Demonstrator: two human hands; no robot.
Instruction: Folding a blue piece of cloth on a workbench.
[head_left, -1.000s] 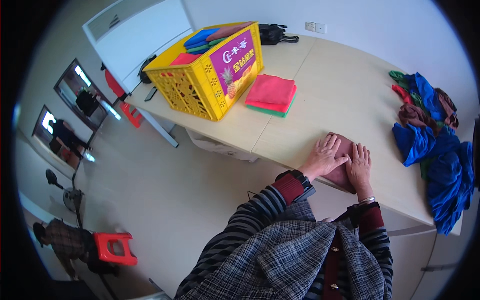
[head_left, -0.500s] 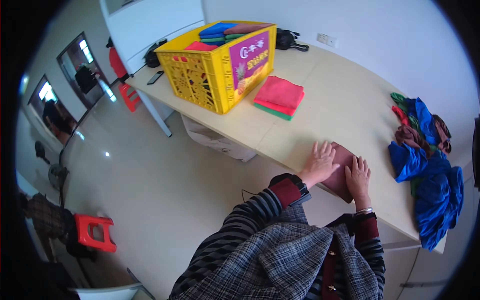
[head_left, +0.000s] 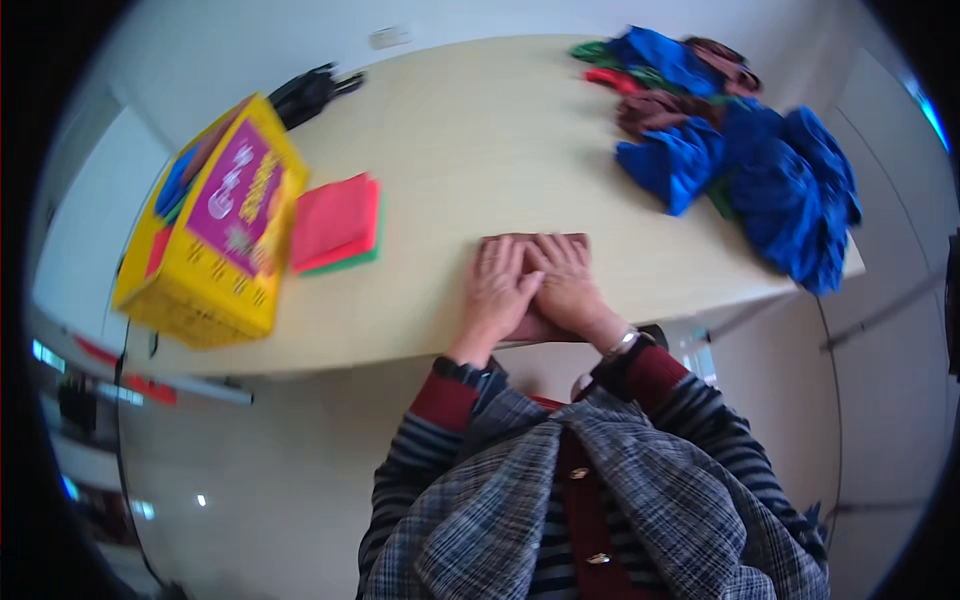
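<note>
My left hand (head_left: 492, 292) and right hand (head_left: 570, 288) lie flat on the brown cloth (head_left: 540, 329) — fingers straight, uncurled — by the table (head_left: 455, 130)'s near edge.

There are two bare hands (head_left: 496, 297), one folded brown cloth (head_left: 538, 328), one yellow plastic crate (head_left: 205, 300), one red-and-green cloth stack (head_left: 335, 222), one crumpled multicoloured cloth heap (head_left: 775, 175), one black bag (head_left: 303, 97) and one pale table (head_left: 480, 140).

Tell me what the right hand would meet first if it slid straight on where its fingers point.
Probably the pale wall: the right hand, on the brown cloth, points across the tabletop, though fisheye bending leaves the line uncertain.
</note>
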